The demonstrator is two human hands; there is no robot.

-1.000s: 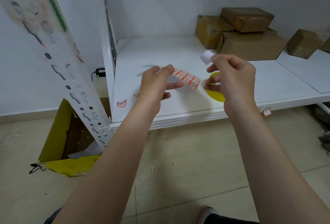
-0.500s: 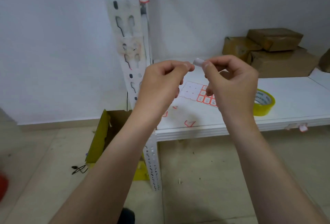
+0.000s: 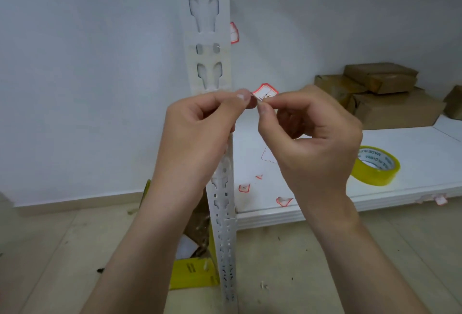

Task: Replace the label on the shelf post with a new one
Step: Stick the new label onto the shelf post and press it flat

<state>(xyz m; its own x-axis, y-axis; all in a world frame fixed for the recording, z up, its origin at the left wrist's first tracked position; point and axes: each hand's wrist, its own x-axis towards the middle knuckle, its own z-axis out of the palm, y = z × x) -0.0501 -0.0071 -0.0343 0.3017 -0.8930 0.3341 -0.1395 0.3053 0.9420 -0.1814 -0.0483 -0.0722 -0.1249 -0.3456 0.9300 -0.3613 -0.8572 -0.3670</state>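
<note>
My left hand (image 3: 200, 133) and right hand (image 3: 310, 138) pinch the new label (image 3: 265, 91) together just beside the shelf post (image 3: 205, 46). I'd line it up squarely, then press firmly.

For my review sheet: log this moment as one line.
stage: new label in hand, not yet stuck | left hand and right hand: pinching red-bordered label | shelf post: beside hands | tape roll: on shelf

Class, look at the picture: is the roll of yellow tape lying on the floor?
No. The tape lies on the white shelf, to the right of the right hand, well above the floor.
</note>
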